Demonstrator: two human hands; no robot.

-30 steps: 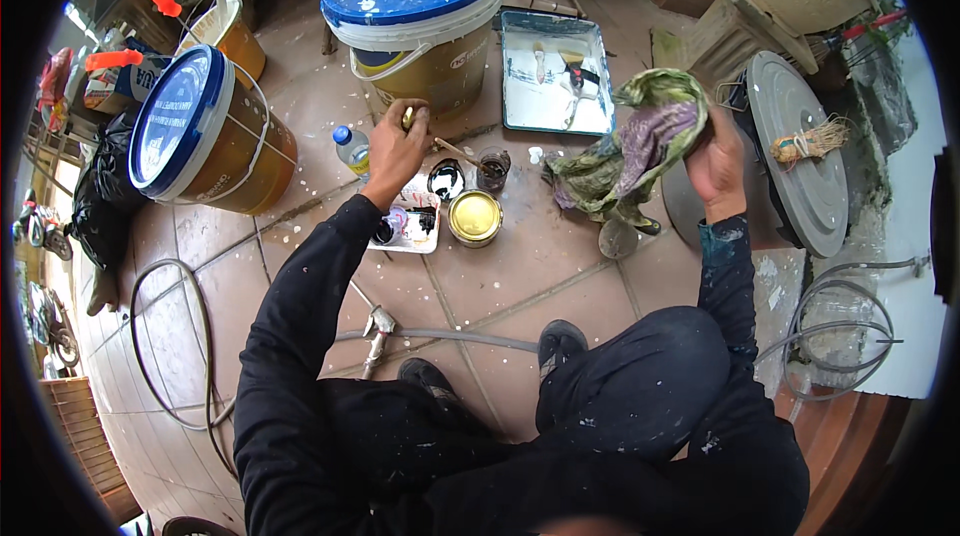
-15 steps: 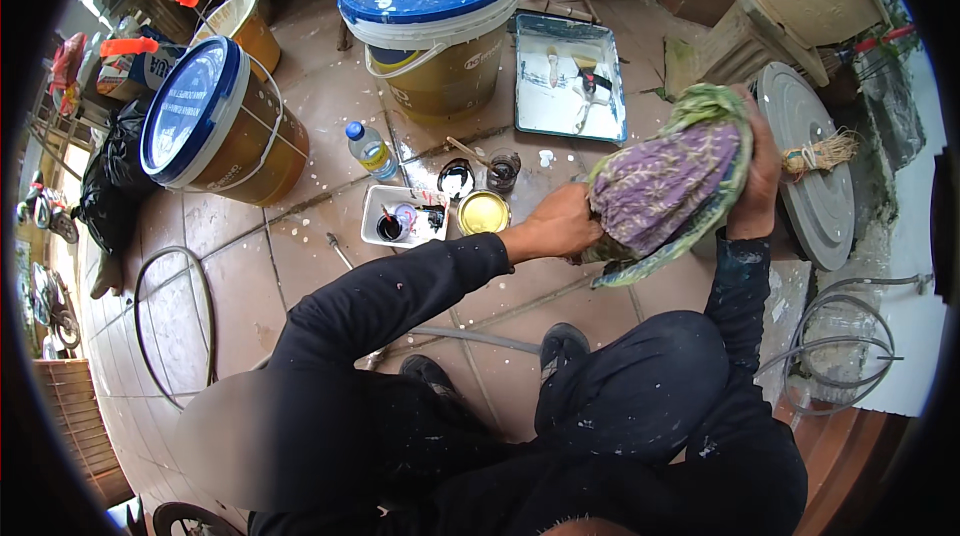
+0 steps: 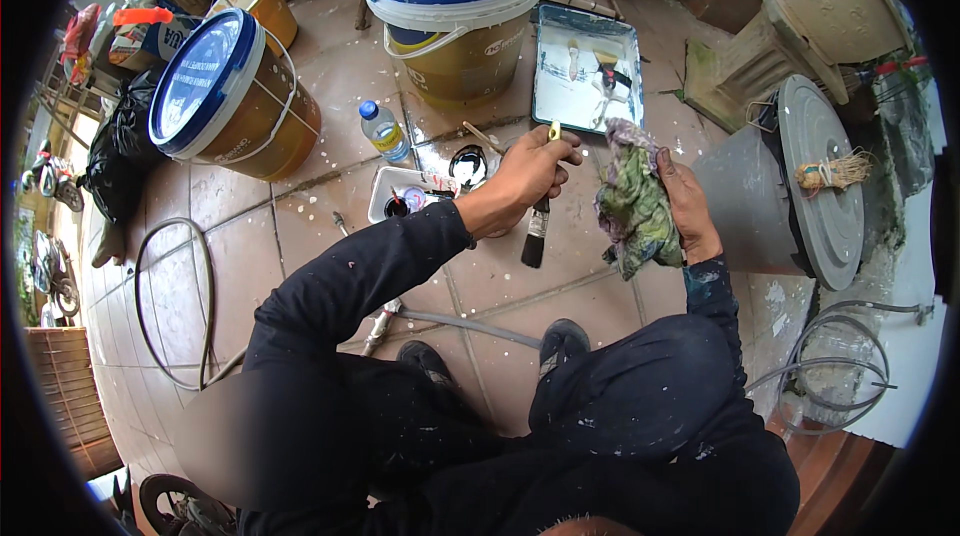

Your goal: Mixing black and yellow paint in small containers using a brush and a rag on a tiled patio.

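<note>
Fingers of my left hand [image 3: 530, 171] are closed round a paintbrush [image 3: 533, 248] with a yellow handle, its dark bristles hanging downward over the tiles. My right hand [image 3: 688, 201], just right of it, grips a crumpled green and purplish cloth [image 3: 632, 206]. Behind my left hand sit a white container [image 3: 390, 184] with dark paint, a dark, paint-smeared round piece [image 3: 468, 164], a wooden stick [image 3: 483, 136] and a small plastic bottle [image 3: 385, 136] with a blue cap. A paint tray [image 3: 563, 71] with brushes lying in white paint is farther back.
Two blue-lidded buckets [image 3: 450, 71] [image 3: 255, 116] stand behind and left. A grey bin [image 3: 745, 206] with a leaning lid and a planter [image 3: 830, 6] are at right. Hoses [image 3: 210, 321] lie on the tiles [image 3: 300, 256]; black bags [image 3: 130, 146] are at far left.
The cloth has moved from being spread between both hands to bunched in my right hand. My left hand has come up and leftward out of it, now showing the paintbrush.
</note>
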